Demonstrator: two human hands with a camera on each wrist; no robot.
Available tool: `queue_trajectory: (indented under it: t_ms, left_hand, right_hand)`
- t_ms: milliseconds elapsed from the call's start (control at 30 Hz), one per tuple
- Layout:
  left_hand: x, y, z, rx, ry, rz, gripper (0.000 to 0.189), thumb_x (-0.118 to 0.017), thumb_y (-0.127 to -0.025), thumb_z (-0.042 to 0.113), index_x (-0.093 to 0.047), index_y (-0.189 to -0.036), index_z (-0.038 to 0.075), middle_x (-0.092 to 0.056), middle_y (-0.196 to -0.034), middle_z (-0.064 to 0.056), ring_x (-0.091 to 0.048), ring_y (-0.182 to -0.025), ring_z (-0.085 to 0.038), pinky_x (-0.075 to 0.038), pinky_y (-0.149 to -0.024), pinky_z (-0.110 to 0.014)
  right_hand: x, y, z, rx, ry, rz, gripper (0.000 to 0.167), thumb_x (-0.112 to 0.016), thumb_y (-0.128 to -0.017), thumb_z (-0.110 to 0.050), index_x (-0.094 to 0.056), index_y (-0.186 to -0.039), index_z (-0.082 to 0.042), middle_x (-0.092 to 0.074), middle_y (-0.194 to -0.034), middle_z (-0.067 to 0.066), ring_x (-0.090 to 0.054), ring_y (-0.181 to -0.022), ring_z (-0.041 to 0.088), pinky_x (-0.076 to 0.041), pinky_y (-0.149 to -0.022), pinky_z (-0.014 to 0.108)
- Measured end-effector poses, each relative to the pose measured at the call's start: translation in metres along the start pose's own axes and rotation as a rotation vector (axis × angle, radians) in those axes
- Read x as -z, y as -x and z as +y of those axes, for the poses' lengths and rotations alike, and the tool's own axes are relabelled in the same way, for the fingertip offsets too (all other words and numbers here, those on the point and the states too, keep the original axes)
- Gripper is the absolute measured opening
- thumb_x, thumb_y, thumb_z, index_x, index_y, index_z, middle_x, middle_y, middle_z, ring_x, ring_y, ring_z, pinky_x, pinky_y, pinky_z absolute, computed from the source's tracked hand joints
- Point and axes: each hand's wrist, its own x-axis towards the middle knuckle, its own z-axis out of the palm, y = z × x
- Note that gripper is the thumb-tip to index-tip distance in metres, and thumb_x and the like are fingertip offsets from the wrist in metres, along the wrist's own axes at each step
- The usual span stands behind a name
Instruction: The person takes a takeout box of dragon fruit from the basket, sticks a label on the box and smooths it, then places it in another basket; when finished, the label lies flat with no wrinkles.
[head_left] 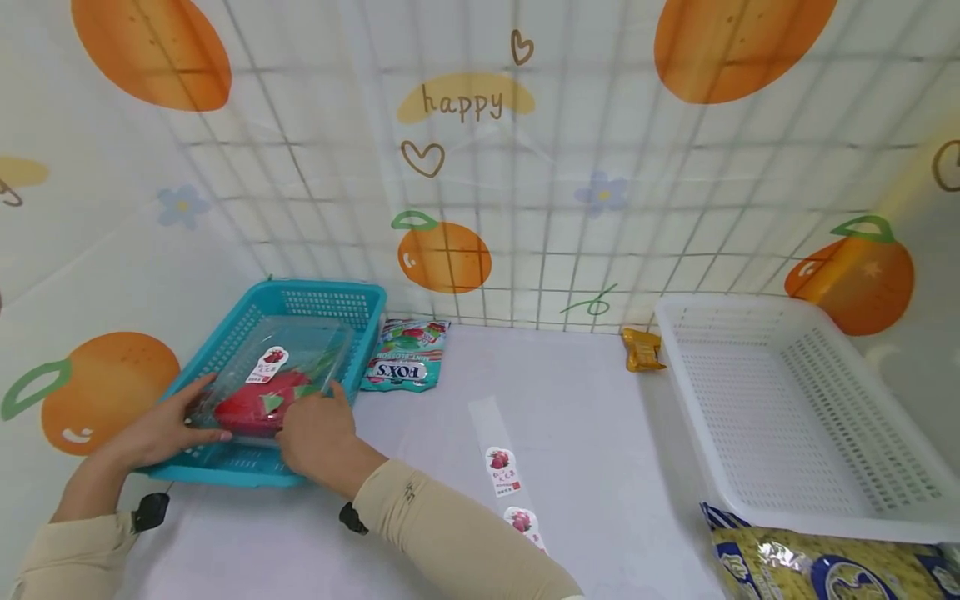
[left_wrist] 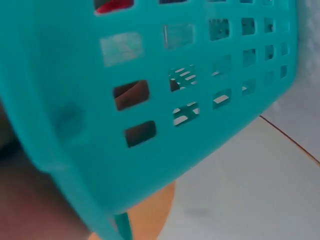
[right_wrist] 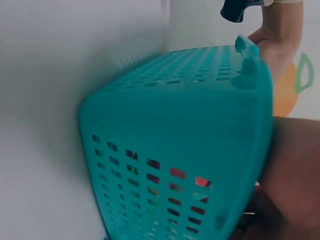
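Note:
A clear plastic clamshell box (head_left: 303, 333) lies inside a teal basket (head_left: 330, 289), with a red dragon fruit (head_left: 258, 404) showing through it. On its lid is a white label (head_left: 268, 364) with a fruit picture. My left hand (head_left: 161, 429) grips the box's near left corner, index finger along the side and thumb at the front. Fingers curled, my right hand (head_left: 318, 433) holds the near right corner. Both wrist views mostly show the perforated basket wall (right_wrist: 175, 130), which hides the fingertips.
Right of the basket lies a FOX'S candy bag (head_left: 408, 354). A strip of fruit labels (head_left: 501, 471) is on the white table. Further right are a small gold packet (head_left: 642, 350), a white basket (head_left: 780, 400) and a pasta bag (head_left: 825, 562).

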Motion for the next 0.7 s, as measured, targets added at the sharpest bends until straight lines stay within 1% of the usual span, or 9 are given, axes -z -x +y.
queue_trajectory:
  t_ms: [100, 200, 300, 400, 467, 533, 600, 667, 700]
  left_hand:
    - [0.003, 0.000, 0.001, -0.003, -0.014, 0.001, 0.114, -0.079, -0.088, 0.041, -0.004, -0.158, -0.010, -0.019, -0.148, -0.050, -0.030, -0.125, -0.067, -0.048, -0.092, -0.073]
    - [0.007, 0.002, 0.006, -0.003, -0.050, 0.015, 0.113, -0.077, -0.089, 0.043, -0.005, -0.157, -0.012, -0.022, -0.146, -0.050, -0.030, -0.123, -0.067, -0.049, -0.090, -0.074]
    - [0.012, 0.006, 0.016, -0.008, -0.089, 0.040, 0.113, -0.076, -0.090, 0.046, -0.006, -0.156, -0.013, -0.022, -0.146, -0.049, -0.029, -0.124, -0.067, -0.047, -0.089, -0.076]
    - [0.015, 0.013, 0.031, -0.015, -0.110, 0.078, 0.112, -0.072, -0.092, 0.049, -0.005, -0.157, -0.012, -0.019, -0.150, -0.048, -0.026, -0.128, -0.067, -0.041, -0.092, -0.079]
    - [0.011, 0.020, 0.045, -0.037, -0.127, 0.138, 0.109, -0.071, -0.093, 0.049, -0.007, -0.158, -0.011, -0.021, -0.150, -0.048, -0.027, -0.130, -0.066, -0.038, -0.092, -0.081]
    - [0.005, 0.028, 0.060, -0.072, -0.134, 0.217, 0.105, -0.072, -0.093, 0.046, -0.011, -0.158, -0.010, -0.024, -0.151, -0.046, -0.028, -0.131, -0.065, -0.035, -0.092, -0.082]
    - [-0.005, 0.036, 0.077, -0.114, -0.147, 0.305, 0.102, -0.075, -0.092, 0.042, -0.015, -0.159, -0.008, -0.026, -0.151, -0.044, -0.027, -0.133, -0.064, -0.036, -0.090, -0.083]
    - [-0.014, 0.042, 0.094, -0.159, -0.143, 0.379, 0.101, -0.078, -0.089, 0.038, -0.018, -0.159, -0.004, -0.025, -0.153, -0.042, -0.023, -0.137, -0.064, -0.032, -0.092, -0.085]
    - [-0.017, 0.044, 0.102, -0.182, -0.136, 0.405, 0.101, -0.079, -0.089, 0.037, -0.019, -0.160, -0.001, -0.023, -0.155, -0.040, -0.019, -0.140, -0.064, -0.029, -0.094, -0.087]
  right_hand:
    - [0.003, 0.001, 0.001, -0.015, -0.014, 0.025, 0.032, -0.061, -0.096, -0.058, -0.073, -0.108, -0.031, -0.075, -0.100, -0.015, -0.067, -0.103, 0.005, -0.042, -0.116, 0.037]
    - [0.010, 0.006, 0.004, -0.032, -0.042, 0.071, 0.038, -0.059, -0.096, -0.059, -0.071, -0.114, -0.028, -0.074, -0.108, -0.014, -0.068, -0.104, 0.006, -0.045, -0.113, 0.037]
    - [0.020, 0.015, 0.010, -0.038, -0.086, 0.112, 0.044, -0.057, -0.097, -0.060, -0.068, -0.124, -0.027, -0.072, -0.119, -0.014, -0.067, -0.108, 0.008, -0.046, -0.111, 0.037]
    - [0.031, 0.029, 0.018, -0.040, -0.142, 0.156, 0.049, -0.056, -0.097, -0.060, -0.064, -0.131, -0.026, -0.070, -0.126, -0.012, -0.066, -0.112, 0.010, -0.046, -0.111, 0.038]
    - [0.038, 0.040, 0.025, -0.044, -0.160, 0.185, 0.051, -0.055, -0.098, -0.060, -0.063, -0.134, -0.025, -0.069, -0.128, -0.011, -0.066, -0.116, 0.011, -0.046, -0.112, 0.038]
    - [0.043, 0.052, 0.033, -0.052, -0.179, 0.210, 0.055, -0.053, -0.099, -0.060, -0.060, -0.139, -0.023, -0.067, -0.133, -0.010, -0.063, -0.121, 0.012, -0.044, -0.113, 0.038]
    - [0.047, 0.063, 0.043, -0.065, -0.182, 0.249, 0.057, -0.051, -0.100, -0.061, -0.058, -0.141, -0.021, -0.066, -0.136, -0.009, -0.061, -0.125, 0.014, -0.043, -0.115, 0.038]
    - [0.048, 0.076, 0.055, -0.079, -0.203, 0.303, 0.060, -0.051, -0.101, -0.060, -0.056, -0.143, -0.019, -0.065, -0.138, -0.006, -0.059, -0.128, 0.016, -0.043, -0.115, 0.039]
    - [0.049, 0.082, 0.061, -0.088, -0.216, 0.330, 0.062, -0.050, -0.101, -0.061, -0.056, -0.144, -0.017, -0.064, -0.140, -0.005, -0.058, -0.130, 0.017, -0.042, -0.115, 0.041]
